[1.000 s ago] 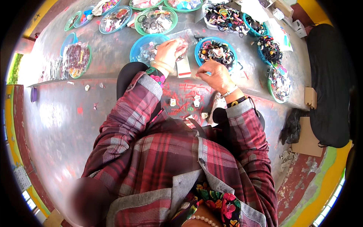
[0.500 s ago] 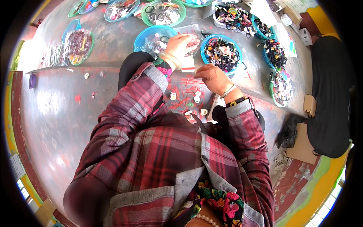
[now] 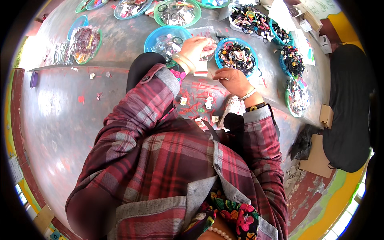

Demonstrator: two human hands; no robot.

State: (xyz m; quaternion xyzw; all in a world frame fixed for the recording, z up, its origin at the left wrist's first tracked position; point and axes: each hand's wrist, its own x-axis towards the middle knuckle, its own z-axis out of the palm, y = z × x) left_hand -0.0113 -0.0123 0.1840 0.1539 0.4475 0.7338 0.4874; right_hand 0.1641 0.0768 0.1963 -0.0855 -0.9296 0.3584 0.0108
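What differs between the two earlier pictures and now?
The left hand has moved a little to the right, toward the blue bowl of dark bands. The camera's view has shifted too. No taking hold or letting go is clear. The right hand stays near the bowl's close edge; the bowl and white card stayed put.

Left grip partly hides a blue basket — anything in right grip, too small to tell.
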